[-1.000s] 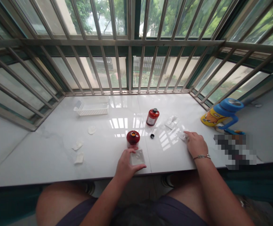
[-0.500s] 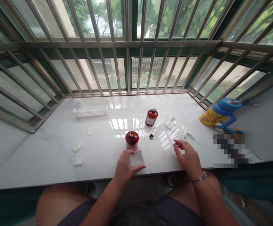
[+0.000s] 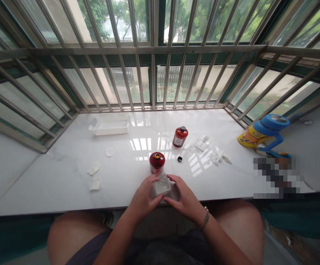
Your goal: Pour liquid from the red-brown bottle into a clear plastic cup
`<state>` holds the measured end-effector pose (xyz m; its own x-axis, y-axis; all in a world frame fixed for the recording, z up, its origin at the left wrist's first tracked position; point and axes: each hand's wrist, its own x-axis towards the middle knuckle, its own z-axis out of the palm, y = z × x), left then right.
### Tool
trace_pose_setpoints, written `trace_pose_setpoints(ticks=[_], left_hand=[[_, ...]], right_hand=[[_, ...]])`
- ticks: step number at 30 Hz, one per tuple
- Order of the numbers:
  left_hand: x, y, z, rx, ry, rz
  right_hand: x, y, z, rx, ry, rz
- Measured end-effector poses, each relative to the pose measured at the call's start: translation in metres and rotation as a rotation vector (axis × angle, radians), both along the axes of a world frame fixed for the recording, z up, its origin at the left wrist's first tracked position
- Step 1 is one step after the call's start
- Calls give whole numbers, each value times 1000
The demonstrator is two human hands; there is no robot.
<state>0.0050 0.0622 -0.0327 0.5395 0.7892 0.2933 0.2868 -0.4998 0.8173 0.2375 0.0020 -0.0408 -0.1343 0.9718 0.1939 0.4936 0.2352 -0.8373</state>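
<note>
My left hand (image 3: 146, 193) grips the left side of a clear square box (image 3: 162, 185), thumb at the near edge and fingers at the far edge. From the other side my right hand (image 3: 182, 195) curves round the box, its thumb and fingertips at the right corners. Just beyond the box stands a dark red bottle (image 3: 157, 162) with its neck uncapped. A small black cap (image 3: 180, 159) lies to the right of that bottle. Farther back is a second red bottle (image 3: 180, 137), with a dark top and a pale label.
At the back left sits a white perforated basket (image 3: 109, 129). Crumpled white wipes (image 3: 95, 184) lie on the left, and clear plastic wrappers (image 3: 203, 142) on the right. A yellow and blue flask (image 3: 259, 132) leans at the far right. Metal bars (image 3: 160, 49) line the windows.
My right hand has come left from above the counter to the right side of the box. The box has lifted and tilted slightly in my left hand. The view has shifted a little.
</note>
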Motion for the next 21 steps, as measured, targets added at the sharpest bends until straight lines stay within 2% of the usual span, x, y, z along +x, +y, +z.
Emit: trace_pose_setpoints(ticks=[3, 9, 13, 21], left_hand=[[-6, -2, 3, -29, -15, 20], [-7, -7, 6, -283, -125, 69], [-1, -8, 9, -371, -174, 147], [3, -10, 12, -492, -227, 93]], right_hand=[[-6, 1, -5, -10, 5, -42], [-29, -4, -13, 48, 9, -189], [-44, -6, -20, 23, 20, -282], [-41, -1, -14, -66, 79, -310]])
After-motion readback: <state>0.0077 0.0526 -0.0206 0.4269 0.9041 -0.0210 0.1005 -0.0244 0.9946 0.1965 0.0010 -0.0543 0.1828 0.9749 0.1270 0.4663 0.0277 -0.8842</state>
